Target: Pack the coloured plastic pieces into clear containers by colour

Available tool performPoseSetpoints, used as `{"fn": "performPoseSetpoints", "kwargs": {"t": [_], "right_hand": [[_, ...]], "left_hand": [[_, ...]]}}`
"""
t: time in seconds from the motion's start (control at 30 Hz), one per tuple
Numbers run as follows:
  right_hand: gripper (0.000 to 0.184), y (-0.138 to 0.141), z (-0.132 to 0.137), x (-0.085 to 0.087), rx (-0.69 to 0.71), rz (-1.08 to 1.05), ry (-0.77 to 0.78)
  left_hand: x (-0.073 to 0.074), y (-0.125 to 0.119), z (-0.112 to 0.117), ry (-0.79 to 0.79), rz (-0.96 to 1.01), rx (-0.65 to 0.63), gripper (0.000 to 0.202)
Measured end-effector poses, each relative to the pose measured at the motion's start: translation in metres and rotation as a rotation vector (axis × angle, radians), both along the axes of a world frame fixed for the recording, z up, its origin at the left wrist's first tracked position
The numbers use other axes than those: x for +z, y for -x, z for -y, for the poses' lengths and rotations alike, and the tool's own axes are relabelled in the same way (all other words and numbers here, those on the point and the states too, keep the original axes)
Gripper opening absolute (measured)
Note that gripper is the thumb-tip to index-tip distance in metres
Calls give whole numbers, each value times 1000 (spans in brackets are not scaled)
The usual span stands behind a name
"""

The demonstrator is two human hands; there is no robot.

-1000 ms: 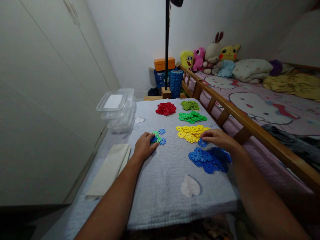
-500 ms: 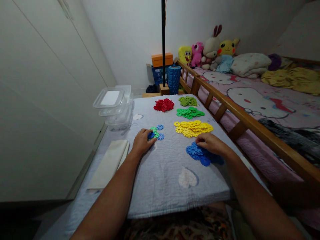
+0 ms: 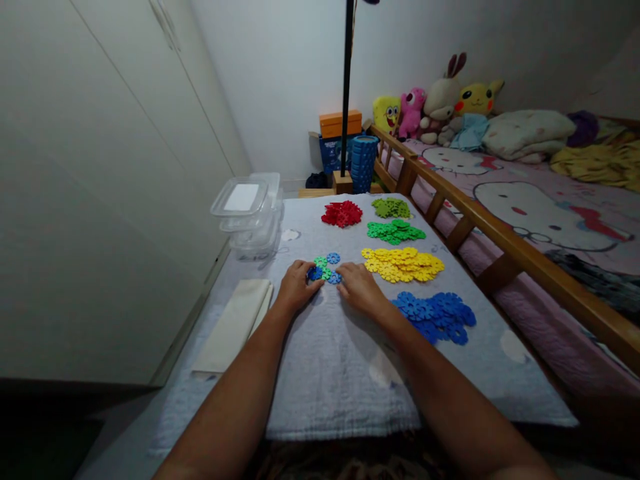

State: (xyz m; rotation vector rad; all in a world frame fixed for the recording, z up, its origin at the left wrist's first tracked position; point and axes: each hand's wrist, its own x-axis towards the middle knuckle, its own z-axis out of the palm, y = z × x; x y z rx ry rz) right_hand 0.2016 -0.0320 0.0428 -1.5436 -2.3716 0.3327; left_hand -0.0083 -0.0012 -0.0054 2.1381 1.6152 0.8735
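Observation:
In the middle of the table, a small cluster of interlocking snowflake discs (image 3: 326, 273) has green discs at its centre and blue ones around them. My left hand (image 3: 299, 287) pinches a dark blue disc (image 3: 315, 273) at the cluster's left side. On the opposite side, my right hand (image 3: 361, 287) has its thumb and fingertips at the edge of the lower right blue disc (image 3: 333, 277); its fingers are curled. Whether a further loose disc is in that hand I cannot see. A pile of blue discs (image 3: 440, 315) lies right of my right forearm.
Beyond my right hand are piles of yellow discs (image 3: 403, 265), green discs (image 3: 396, 231), olive-green discs (image 3: 391, 207) and red discs (image 3: 342, 213). Stacked clear plastic boxes (image 3: 250, 220) and a folded cream cloth (image 3: 233, 327) sit on the left. A wooden bed rail (image 3: 450, 207) borders the right.
My right hand has moved left from the blue pile to the cluster. My left hand keeps its hold at the cluster. The whole view has shifted slightly.

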Motion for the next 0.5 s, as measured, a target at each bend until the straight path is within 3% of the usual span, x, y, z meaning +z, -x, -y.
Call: {"fn": "performPoseSetpoints", "kwargs": {"t": [0.1, 0.2, 0.37, 0.5], "right_hand": [[45, 18, -1, -21, -79, -8, -68], [36, 20, -1, -28, -89, 28, -68], [24, 17, 1, -20, -76, 88, -34], [28, 8, 2, -9, -111, 66, -29]], "left_hand": [[0, 0, 1, -5, 5, -4, 36], [0, 0, 1, -9, -3, -7, 35], [0, -1, 0, -9, -41, -2, 35], [0, -1, -1, -9, -57, -6, 32]]}}
